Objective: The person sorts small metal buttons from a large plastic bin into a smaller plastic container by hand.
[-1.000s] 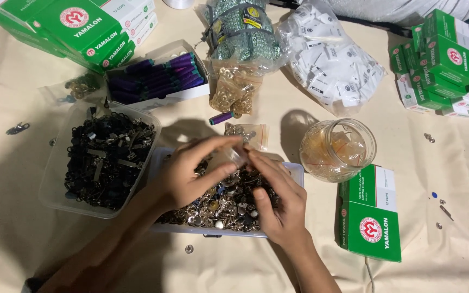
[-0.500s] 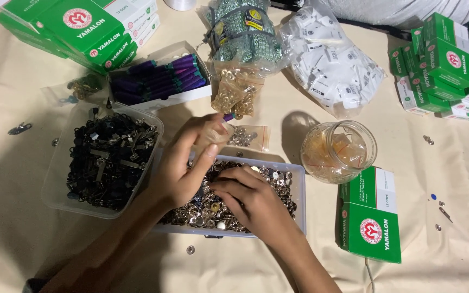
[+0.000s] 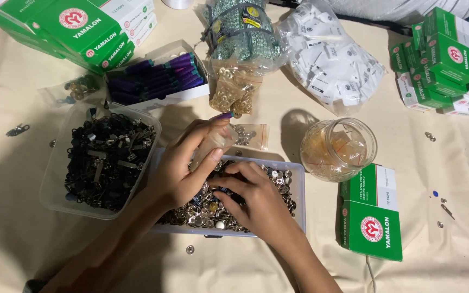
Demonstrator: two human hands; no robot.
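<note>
Head view: left hand (image 3: pixel 183 168) pinches a small clear bag (image 3: pixel 211 145) over the snap tray (image 3: pixel 298 187), while right hand (image 3: pixel 256 198), at its 4 o'clock, seemingly picks snaps (image 3: pixel 202 211), fingers curled.

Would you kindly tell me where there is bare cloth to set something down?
Free: the cloth left of the clear tub, and right of the green box, apart from a few small studs. Crowded: the top edge, and the tray of snaps under both hands.
</note>
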